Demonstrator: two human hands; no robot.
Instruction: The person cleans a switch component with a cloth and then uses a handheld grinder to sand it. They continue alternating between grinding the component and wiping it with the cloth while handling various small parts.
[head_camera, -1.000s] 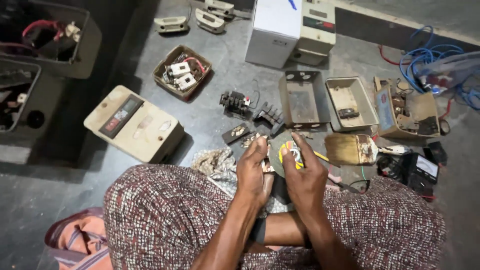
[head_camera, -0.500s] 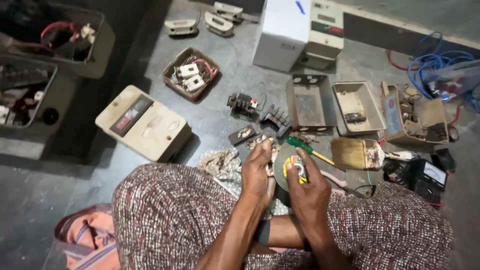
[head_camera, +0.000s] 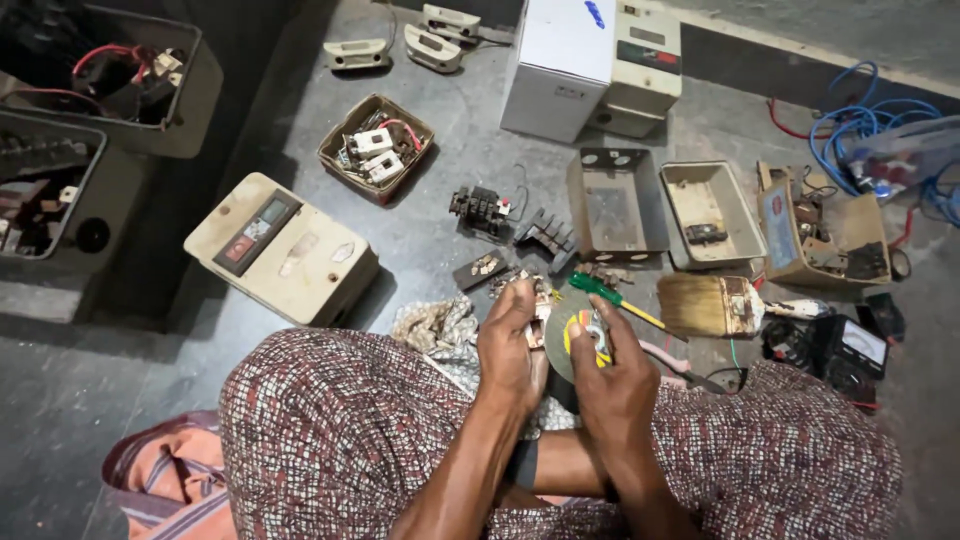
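Grinding disc (head_camera: 580, 335), grey with a yellow-and-red label, sits pinched in my right hand (head_camera: 612, 385) over my lap, while my left hand (head_camera: 510, 345) is clenched on a small metal contact part (head_camera: 540, 300) pressed against it. Looks like I'm mid-cleaning that part; next I'd need steady rubbing pressure. Head view only: grey concrete floor (head_camera: 440, 240), a paintbrush (head_camera: 712, 305) and green screwdriver (head_camera: 605, 292) just beyond, open metal boxes (head_camera: 615, 205) further out.

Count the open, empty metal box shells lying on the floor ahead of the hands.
2. One grey metal shell lies just beyond the hands, and a paler shell sits against its right side. The box farther right is filled with parts, so not counted.
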